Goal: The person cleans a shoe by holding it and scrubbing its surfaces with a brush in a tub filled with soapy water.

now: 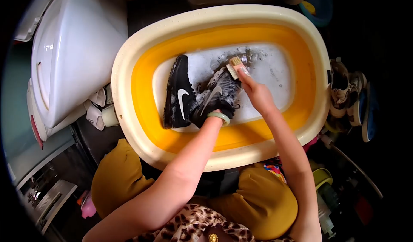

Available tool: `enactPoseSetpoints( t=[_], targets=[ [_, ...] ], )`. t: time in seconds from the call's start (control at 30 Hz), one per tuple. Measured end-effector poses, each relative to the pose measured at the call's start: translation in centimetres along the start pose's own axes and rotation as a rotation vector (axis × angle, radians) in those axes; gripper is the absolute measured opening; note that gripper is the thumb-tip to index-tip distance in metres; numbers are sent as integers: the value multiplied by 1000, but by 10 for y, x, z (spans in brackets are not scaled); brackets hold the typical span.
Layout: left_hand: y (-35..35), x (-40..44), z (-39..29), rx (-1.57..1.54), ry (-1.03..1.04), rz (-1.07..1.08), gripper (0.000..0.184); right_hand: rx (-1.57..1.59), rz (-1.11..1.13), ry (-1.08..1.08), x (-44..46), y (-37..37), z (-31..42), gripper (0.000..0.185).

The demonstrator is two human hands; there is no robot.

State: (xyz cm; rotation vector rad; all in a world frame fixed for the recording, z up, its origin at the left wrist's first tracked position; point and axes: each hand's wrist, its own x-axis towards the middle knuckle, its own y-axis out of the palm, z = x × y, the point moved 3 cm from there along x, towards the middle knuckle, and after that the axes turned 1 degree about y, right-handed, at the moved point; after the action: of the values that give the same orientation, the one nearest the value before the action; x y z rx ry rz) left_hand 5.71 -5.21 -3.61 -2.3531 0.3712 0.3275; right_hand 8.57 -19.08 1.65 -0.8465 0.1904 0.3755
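Note:
My left hand (pixel 218 111) reaches into the opening of a black sneaker (pixel 220 89) with a pale swoosh; its fingers are hidden inside, and the shoe rests on that hand, wet and streaked with suds. A pale bangle circles the wrist. In my right hand (pixel 260 96) is a scrubbing brush (pixel 236 65) with light bristles, fingers wrapped round its handle. The bristles touch the toe end of the held sneaker. A second black sneaker (pixel 176 93) lies on its side just to the left. Both shoes are inside a yellow tub (pixel 122 67) with a cream rim, over white suds (pixel 271 80).
A white basin-shaped fixture (pixel 77 48) stands left of the tub, with pale slippers (pixel 95 115) below it. Several shoes (pixel 350 91) sit along the right side. A blue bowl (pixel 320 3) is at the upper right. My knees (pixel 266 199) are close to the near rim.

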Motion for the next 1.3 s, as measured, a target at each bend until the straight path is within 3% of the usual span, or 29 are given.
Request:
enactPoseSetpoints(
  t=[0.07,0.1,0.13,0.2,0.27,0.3,0.33,0.4,0.47,0.5,0.57,0.6,0.63,0.73,0.77,0.8,0.83,0.9,0.93,0.97,1.03,1.07,1.13,1.17,1.2,1.27,1.3],
  targets=[
    [-2,-2,1,-127,-50,-43,48,105,41,42,-9,10,9,42],
    [4,-3,7,-105,-197,99,47,107,69,-55,-24,22,15,44],
    [11,-9,14,-80,-353,245,46,-33,245,-35,-42,22,34,48],
    [22,-14,30,278,-99,177,53,3,266,-100,-51,16,32,52],
    [-5,-18,2,-214,-210,67,48,-112,234,37,-27,4,10,50],
    [-39,-5,-32,-192,-118,26,45,39,179,56,-18,15,-8,44],
    [-27,2,-21,23,125,-59,43,190,123,67,-10,26,-25,39],
    [-30,-1,-11,33,-1,-58,44,176,-61,-25,-4,27,-10,40],
    [-5,-7,16,-77,-69,-69,39,159,89,-134,-37,33,27,47],
    [-1,-7,15,274,-57,-65,32,117,115,-170,-49,29,35,49],
    [6,2,22,454,-24,386,32,23,208,-122,-48,16,30,49],
    [5,-3,30,-80,-41,-66,32,-28,269,-34,-35,5,13,47],
    [-16,9,-4,-83,74,-131,28,12,139,18,-17,8,-21,43],
    [-35,32,-36,-11,261,-71,24,-164,84,187,4,-15,-23,43],
    [-36,29,-37,-75,217,-59,24,43,-13,104,-8,-6,-23,43],
    [-33,27,-32,-141,164,-46,25,59,19,155,-21,-6,-10,44],
    [-30,22,-22,-79,159,-137,27,54,38,54,-38,3,-2,44],
    [-14,-1,2,93,70,-79,33,53,62,-47,-54,16,5,44],
    [-15,-8,-4,444,277,-162,36,51,72,-66,-55,20,8,43],
    [-17,-3,4,154,82,-69,39,51,82,-85,-55,23,10,43],
    [-21,6,5,-87,51,-73,39,-3,46,-55,-29,14,1,42],
    [-24,13,-2,-42,227,-182,37,-77,-5,-33,-15,6,-4,41],
    [-33,14,-4,-106,158,-184,38,-9,28,-1,-11,14,10,40],
    [-31,7,6,-262,-38,-34,41,64,19,-63,-28,26,18,42],
    [-11,13,35,58,-210,350,44,146,9,-129,-46,39,24,44],
    [52,15,97,444,190,-31,31,264,10,-157,-48,34,24,48],
    [32,19,77,238,-27,69,38,70,120,-64,-40,28,18,46]
  ],
)
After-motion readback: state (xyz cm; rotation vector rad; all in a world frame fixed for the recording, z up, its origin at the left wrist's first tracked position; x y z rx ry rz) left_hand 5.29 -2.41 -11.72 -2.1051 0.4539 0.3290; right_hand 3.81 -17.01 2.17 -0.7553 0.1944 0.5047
